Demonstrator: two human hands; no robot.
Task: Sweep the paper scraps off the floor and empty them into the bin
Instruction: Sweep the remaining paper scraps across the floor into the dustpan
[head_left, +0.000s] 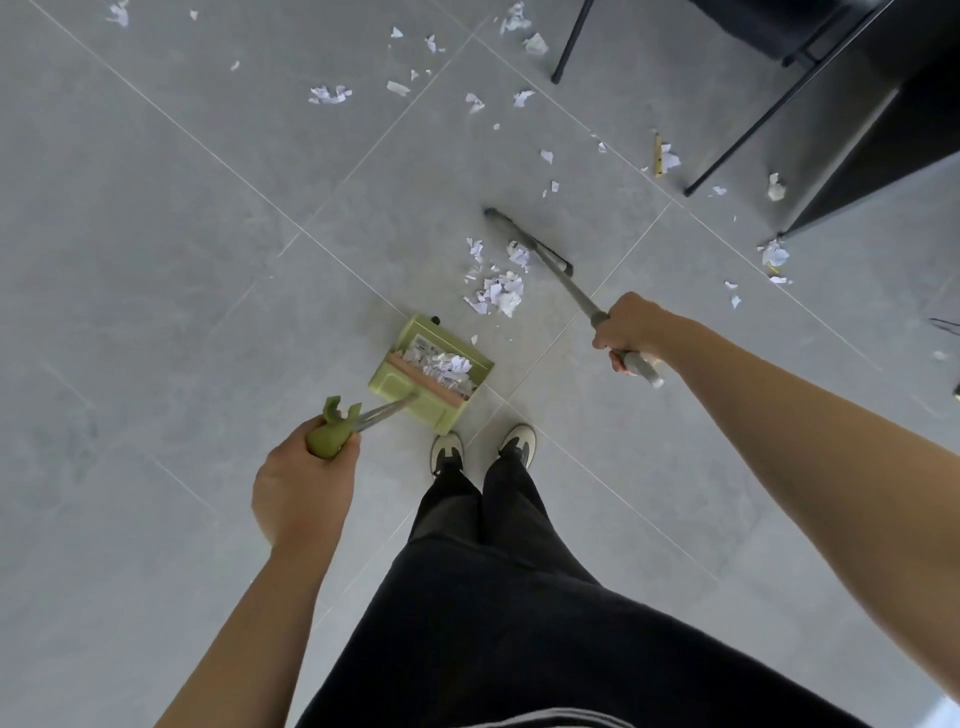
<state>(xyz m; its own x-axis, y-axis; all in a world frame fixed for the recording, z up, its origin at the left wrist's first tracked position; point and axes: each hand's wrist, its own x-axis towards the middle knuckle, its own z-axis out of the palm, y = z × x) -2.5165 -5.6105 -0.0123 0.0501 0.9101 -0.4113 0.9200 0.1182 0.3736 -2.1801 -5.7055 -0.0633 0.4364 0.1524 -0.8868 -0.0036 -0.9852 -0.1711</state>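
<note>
Legs in dark trousers and two pale shoes stand on the grey tiled floor (156, 260). Left hand (306, 483) curled round the green grip of a long-handled light-green plastic dustpan (431, 379), which sits on the floor just ahead of the shoes, partly filled with white scraps. Right hand (631, 330) gripping the grey metal handle of a dark-headed broom (530, 244), its head down on the floor beyond the pan. Small heap of torn white paper scraps (498, 291) lies between broom head and pan mouth, touching neither pan nor shoes. Farther out, loose scraps scattered widely toward the top edge of the floor and round the black metal furniture legs (779, 109) at upper right. Judgement: roughly midway; one load collected, heap pending, much left. Bin not in view.
</note>
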